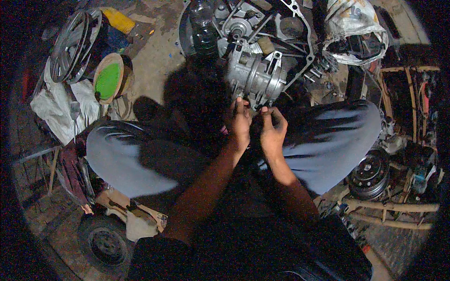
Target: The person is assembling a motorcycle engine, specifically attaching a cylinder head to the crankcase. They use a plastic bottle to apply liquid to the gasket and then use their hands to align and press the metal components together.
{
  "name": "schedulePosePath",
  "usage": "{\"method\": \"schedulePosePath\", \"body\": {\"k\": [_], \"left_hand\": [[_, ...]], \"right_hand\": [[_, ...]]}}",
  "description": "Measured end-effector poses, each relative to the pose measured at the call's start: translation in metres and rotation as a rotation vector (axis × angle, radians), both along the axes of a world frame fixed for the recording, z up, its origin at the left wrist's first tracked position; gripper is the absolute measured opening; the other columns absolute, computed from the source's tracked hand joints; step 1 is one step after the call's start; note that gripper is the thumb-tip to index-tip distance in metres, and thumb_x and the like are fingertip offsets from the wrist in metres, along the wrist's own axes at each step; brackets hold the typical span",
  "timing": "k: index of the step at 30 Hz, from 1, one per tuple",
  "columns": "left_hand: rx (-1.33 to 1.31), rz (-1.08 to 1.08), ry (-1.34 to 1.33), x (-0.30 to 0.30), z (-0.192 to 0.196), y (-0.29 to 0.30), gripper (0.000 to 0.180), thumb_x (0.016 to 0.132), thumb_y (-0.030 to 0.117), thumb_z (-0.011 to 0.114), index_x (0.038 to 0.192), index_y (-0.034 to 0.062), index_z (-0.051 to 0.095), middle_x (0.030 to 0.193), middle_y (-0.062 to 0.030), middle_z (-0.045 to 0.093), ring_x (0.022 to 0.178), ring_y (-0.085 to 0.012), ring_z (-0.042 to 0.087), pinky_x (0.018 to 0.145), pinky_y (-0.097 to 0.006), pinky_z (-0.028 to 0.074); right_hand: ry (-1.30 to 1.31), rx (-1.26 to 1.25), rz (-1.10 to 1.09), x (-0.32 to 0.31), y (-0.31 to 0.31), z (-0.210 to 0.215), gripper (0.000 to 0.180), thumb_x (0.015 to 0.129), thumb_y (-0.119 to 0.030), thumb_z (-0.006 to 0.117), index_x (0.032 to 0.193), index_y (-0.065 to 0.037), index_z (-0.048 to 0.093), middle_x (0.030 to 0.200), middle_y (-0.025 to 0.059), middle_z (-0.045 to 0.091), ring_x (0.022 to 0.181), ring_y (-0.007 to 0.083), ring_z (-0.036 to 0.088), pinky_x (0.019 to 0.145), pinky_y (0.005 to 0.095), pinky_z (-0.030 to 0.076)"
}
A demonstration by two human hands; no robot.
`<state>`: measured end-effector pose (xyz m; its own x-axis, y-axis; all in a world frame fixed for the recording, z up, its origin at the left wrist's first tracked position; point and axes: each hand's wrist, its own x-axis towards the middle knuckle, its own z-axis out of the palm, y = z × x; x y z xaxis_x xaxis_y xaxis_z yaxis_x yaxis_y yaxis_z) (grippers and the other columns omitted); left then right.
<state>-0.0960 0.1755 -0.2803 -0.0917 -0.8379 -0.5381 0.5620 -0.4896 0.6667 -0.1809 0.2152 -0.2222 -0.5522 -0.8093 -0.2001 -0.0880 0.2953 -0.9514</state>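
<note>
A silver cylindrical cast-metal unit (255,77) with bolt lugs, resembling a car compressor, rests tilted in front of me, above my lap. My left hand (240,125) is closed at its lower left edge, thumb and fingers gripping there. Beside it, my right hand (273,127) has thumb and forefinger pinched together at the unit's near end. Whatever lies between those fingertips is dark and too small to make out. Right behind the unit lies a large open metal casing (293,47) with a flat gasket-like rim and a central shaft.
Far left, spoked wheel rims (72,44) stand near a bowl (108,77) with a bright green inside. A torn white sack (354,23) sits far right. Near right are a steel wheel (370,171) and wooden slats (393,206); a tyre (105,243) lies near left.
</note>
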Motion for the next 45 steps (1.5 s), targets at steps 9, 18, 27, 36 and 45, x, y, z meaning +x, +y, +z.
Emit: {"method": "schedulePosePath", "body": {"k": [9,18,27,36,45], "left_hand": [[-0.273,-0.145,-0.917,-0.007,0.004,0.011,0.033,0.103,0.026,0.055,0.09,-0.0005,0.071,0.088,-0.0167,0.073,0.077,-0.0292,0.068,0.072,-0.04,0.051],[-0.396,-0.002,-0.904,-0.009,0.022,0.018,0.028,0.104,0.021,0.05,0.096,-0.0011,0.065,0.089,-0.0184,0.07,0.083,-0.0393,0.067,0.079,-0.045,0.052],[-0.747,-0.327,-1.294,0.015,0.031,-0.01,0.018,0.101,0.017,0.053,0.103,0.0036,0.065,0.095,-0.0189,0.072,0.086,-0.0409,0.069,0.074,-0.048,0.055],[-0.844,-0.191,-1.489,0.012,0.04,-0.009,0.018,0.101,0.02,0.054,0.099,0.0061,0.066,0.09,-0.0197,0.071,0.078,-0.0391,0.07,0.067,-0.047,0.057],[-0.687,-0.237,-1.343,0.012,0.02,-0.008,0.02,0.103,0.023,0.053,0.101,0.0083,0.067,0.081,-0.0199,0.07,0.071,-0.0408,0.07,0.062,-0.05,0.055]], "right_hand": [[-0.028,-0.012,-0.026,0.001,-0.002,-0.001,0.029,0.099,-0.023,0.068,0.094,0.005,0.067,0.087,0.0067,0.07,0.083,0.0145,0.059,0.079,0.0326,0.049],[-0.004,0.043,-0.087,-0.001,0.002,-0.019,0.032,0.098,-0.025,0.07,0.101,0.007,0.068,0.096,0.012,0.072,0.093,0.019,0.064,0.088,0.0352,0.05],[-0.066,0.03,-0.082,0.0,0.003,-0.01,0.03,0.097,-0.024,0.072,0.1,0.005,0.068,0.099,0.0115,0.072,0.096,0.0185,0.063,0.091,0.0345,0.049],[-0.065,0.045,-0.092,-0.003,0.005,-0.018,0.031,0.096,-0.025,0.074,0.102,0.005,0.068,0.099,0.0105,0.072,0.098,0.0198,0.063,0.094,0.0337,0.048],[-0.109,0.105,-0.082,-0.005,0.006,-0.016,0.041,0.096,-0.029,0.075,0.11,0.008,0.066,0.106,0.0133,0.07,0.102,0.0204,0.063,0.096,0.0342,0.048]]}}
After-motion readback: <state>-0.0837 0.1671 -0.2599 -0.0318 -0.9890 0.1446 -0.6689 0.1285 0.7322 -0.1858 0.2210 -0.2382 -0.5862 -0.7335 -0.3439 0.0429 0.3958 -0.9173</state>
